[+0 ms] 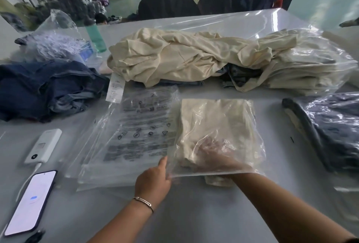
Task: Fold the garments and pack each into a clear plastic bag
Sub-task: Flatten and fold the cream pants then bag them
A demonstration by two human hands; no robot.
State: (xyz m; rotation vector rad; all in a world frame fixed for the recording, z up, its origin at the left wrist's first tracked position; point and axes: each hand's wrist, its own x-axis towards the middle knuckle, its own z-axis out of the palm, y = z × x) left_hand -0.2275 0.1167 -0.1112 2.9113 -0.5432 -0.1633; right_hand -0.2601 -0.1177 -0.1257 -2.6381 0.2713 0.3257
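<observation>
A folded cream garment point(211, 118) lies mostly inside a clear plastic bag point(254, 145) on the table in front of me. My right hand point(215, 155) is inside the bag's mouth, flat on the garment and seen through the plastic. My left hand point(153, 182) pinches the bag's open near-left edge. A corner of the cream cloth point(217, 181) sticks out at the bag's mouth. To the left lies a stack of empty printed clear bags point(136, 132).
Behind lies a heap of loose cream garments point(174, 58) and bagged cream ones point(303, 68). Dark denim point(38, 89) sits at left, bagged dark garments point(334, 126) at right. A phone point(31, 202) and power bank point(43, 145) lie near left, a green bottle point(96, 37) behind.
</observation>
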